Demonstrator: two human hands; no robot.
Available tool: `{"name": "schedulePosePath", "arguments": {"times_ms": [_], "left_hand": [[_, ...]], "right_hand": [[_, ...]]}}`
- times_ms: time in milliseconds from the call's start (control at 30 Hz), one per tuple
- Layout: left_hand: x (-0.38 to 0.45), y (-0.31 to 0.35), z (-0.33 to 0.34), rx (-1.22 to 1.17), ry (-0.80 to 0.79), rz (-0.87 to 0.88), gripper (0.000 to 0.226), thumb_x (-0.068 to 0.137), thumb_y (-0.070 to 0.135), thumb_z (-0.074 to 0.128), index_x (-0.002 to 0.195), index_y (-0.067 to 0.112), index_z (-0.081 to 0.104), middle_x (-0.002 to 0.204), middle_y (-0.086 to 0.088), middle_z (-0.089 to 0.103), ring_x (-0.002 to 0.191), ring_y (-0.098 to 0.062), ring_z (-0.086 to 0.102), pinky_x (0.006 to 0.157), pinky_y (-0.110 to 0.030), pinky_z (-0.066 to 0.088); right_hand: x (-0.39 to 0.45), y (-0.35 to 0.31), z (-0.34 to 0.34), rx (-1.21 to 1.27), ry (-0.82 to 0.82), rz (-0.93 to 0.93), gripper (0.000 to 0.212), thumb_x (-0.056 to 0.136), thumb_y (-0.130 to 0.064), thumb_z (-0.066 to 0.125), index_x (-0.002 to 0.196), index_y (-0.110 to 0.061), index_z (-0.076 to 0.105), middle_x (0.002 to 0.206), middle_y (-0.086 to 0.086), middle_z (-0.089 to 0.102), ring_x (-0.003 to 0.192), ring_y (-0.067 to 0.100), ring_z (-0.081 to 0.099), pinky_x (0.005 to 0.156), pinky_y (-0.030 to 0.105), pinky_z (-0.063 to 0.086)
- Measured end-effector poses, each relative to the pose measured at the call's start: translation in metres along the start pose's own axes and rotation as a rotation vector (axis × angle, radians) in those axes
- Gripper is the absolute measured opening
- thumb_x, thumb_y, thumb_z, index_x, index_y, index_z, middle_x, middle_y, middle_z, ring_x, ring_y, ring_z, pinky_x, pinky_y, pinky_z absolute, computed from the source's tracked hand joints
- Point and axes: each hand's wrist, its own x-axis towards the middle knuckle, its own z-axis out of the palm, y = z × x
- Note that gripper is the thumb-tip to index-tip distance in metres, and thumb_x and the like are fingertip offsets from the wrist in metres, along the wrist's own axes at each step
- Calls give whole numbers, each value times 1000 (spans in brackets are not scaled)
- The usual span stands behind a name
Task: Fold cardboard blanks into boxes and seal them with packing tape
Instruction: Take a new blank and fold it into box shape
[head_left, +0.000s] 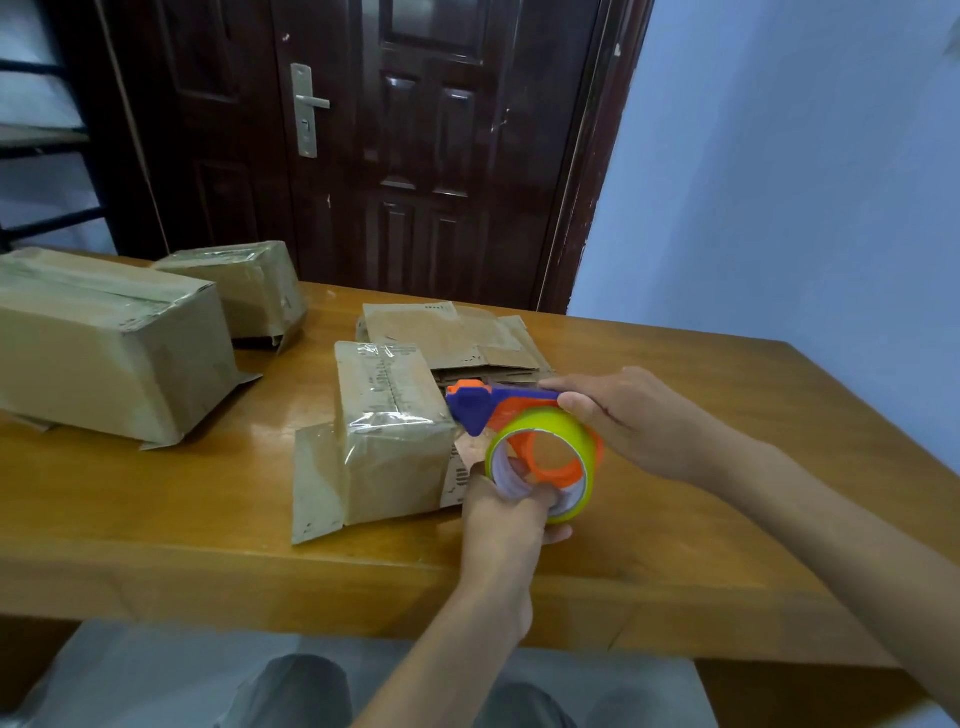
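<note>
Small cardboard box (389, 431) lies on the desk (208, 519) near its front edge, clear tape glossy across the top and down the near face, bottom flaps splayed flat on the wood at left and right. Just right of it, the tape dispenser (483, 408), blue and orange, carries a yellowish roll of packing tape (550, 457); the cutter end sits close against the box's upper right corner, contact not clear. Right hand (628, 415) grips the dispenser handle from above, fingers curled round it, thumb along the near side. Left hand (511, 512) comes from below, fingers pinching the roll's lower rim, with fingertips tucked into the core. Behind the box, a stack of flat cardboard blanks (457, 338). At the desk's left, two sealed boxes: a large one (104, 343) in front, a smaller one (244, 291) behind it. Dark wooden door (395, 145) beyond the desk; pale blue wall (779, 182) to the right.
</note>
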Motion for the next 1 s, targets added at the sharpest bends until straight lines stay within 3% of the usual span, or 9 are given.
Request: {"name": "schedulePosePath", "arguments": {"times_ms": [100,200,300,400,500,667,767,900,1000], "left_hand": [[-1,-2,1,-11,4,15,43,88,3,79,119,27,61,109,-2,71,89,-22,75,54,-20,56],[-3,1,3,-30,-14,30,44,87,4,80,111,33,58,104,6,69,85,-16,72,56,-21,58],[-3,3,3,-36,-22,17,51,84,8,83,120,30,55,108,4,67,91,-18,71,58,-22,59],[-2,3,2,-75,-27,7,52,82,11,85,122,29,57,112,1,68,97,-20,72,58,-23,59],[-1,4,3,-106,-24,2,56,80,14,88,124,30,57,115,2,68,98,-19,71,57,-23,58],[7,-2,8,-191,75,-63,46,88,13,81,123,31,57,113,0,69,93,-25,75,50,-18,53],[11,-5,11,-194,139,-39,50,92,13,77,135,29,56,116,-3,71,89,-27,77,50,-20,54],[14,-6,16,-163,187,14,53,96,10,73,141,28,52,123,-6,69,88,-30,77,48,-22,55],[13,-8,18,-116,167,37,56,98,6,69,138,36,44,125,-4,64,91,-33,77,51,-26,58]], "right_hand": [[0,-5,-5,-220,-33,-75,72,103,-65,11,148,-26,52,122,-7,73,95,8,66,79,26,56],[3,-7,-10,-243,-62,-77,66,102,-64,19,149,-28,49,134,-7,68,111,10,65,87,32,59],[6,-7,-12,-132,-74,-30,52,104,-62,31,144,-35,50,133,-12,65,116,10,62,89,31,60],[9,-8,-17,-29,-105,40,40,102,-55,46,138,-37,49,122,-16,66,102,8,66,71,20,62],[10,-11,-23,180,-156,191,33,101,-44,59,131,-40,46,115,-13,64,95,12,70,64,32,65],[12,-14,-23,466,-200,316,32,97,-36,71,122,-36,51,120,-3,64,105,18,70,71,32,65],[14,-15,-16,603,-186,448,30,97,-30,74,121,-34,55,122,2,65,108,20,70,74,35,66],[13,-18,-17,658,-195,510,29,102,-32,66,128,-34,55,126,3,65,113,20,67,84,37,65],[11,-23,-26,704,-324,484,40,102,-41,63,139,-39,50,135,-5,59,121,17,62,92,31,61]]}}
